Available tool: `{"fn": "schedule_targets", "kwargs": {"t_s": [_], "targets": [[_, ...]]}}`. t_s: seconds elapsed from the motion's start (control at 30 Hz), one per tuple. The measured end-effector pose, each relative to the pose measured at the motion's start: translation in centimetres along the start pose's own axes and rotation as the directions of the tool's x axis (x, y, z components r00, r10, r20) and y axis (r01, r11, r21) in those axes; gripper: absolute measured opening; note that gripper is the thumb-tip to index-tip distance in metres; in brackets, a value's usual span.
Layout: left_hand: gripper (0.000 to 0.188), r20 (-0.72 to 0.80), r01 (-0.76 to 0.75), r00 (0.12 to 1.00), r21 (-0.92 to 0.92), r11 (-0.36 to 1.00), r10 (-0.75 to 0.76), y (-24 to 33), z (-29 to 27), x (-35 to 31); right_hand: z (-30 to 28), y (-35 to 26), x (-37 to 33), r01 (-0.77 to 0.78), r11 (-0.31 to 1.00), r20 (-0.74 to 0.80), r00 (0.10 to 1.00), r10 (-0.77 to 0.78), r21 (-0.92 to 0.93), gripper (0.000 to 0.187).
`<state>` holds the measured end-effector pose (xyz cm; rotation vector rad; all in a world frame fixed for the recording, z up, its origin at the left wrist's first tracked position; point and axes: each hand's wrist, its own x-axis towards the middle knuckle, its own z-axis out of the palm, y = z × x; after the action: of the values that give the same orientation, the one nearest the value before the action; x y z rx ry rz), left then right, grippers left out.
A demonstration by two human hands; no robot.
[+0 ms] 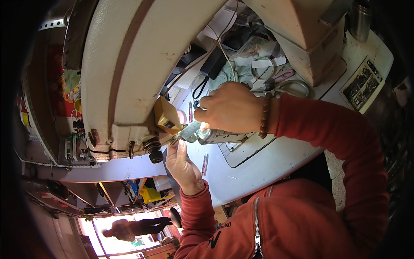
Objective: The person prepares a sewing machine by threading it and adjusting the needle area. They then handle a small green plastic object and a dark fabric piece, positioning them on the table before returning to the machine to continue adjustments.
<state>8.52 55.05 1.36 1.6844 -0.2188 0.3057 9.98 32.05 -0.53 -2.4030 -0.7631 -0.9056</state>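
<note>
A large beige sewing machine (123, 64) fills the left and upper part of the view. My left hand (184, 166) is closed, thumb and fingertips pinched at the small metal parts (175, 139) under the machine's head. What the pinch holds is too small to name. My right hand (233, 108) is curled over the machine's metal arm (224, 137), fingers bent inward. A grey strip-like piece (190, 129) lies between its fingertips and the metal parts. Whether the right hand grips that piece is hidden.
A yellowish box-shaped lamp (167, 115) hangs beside the work spot. Small pink-handled snips (205, 164) lie on the white table (224, 185). Clutter with a clear round container (262, 68) and black pouch (213, 64) fills the back. A person (133, 228) stands at the bright doorway.
</note>
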Motion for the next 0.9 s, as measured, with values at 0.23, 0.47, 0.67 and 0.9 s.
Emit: {"fn": "schedule_targets", "kwargs": {"t_s": [0.23, 0.47, 0.67, 0.9], "targets": [[0.012, 0.025, 0.010, 1.000, -0.028, 1.000, -0.009, -0.46, -0.26, 0.18, 0.21, 0.17, -0.23, 0.006, 1.000, -0.007, 1.000, -0.006, -0.025, 0.023], [0.010, 0.027, 0.007, 1.000, -0.042, 0.999, -0.006, -0.63, -0.25, 0.35, 0.52, 0.13, -0.31, 0.000, 1.000, -0.043, 0.999, -0.001, -0.031, 0.019], [0.008, 0.019, 0.006, 1.000, -0.048, 0.999, -0.005, -0.70, -0.19, 0.21, 0.72, 0.30, -0.20, 0.034, 0.999, -0.137, 0.990, -0.036, -0.016, 0.014], [0.008, -0.038, -0.021, 0.999, -0.005, 1.000, 0.021, -0.89, 0.21, -0.02, 0.98, -0.03, -0.38, 0.092, 0.988, -0.194, 0.974, -0.114, -0.123, 0.011]]}}
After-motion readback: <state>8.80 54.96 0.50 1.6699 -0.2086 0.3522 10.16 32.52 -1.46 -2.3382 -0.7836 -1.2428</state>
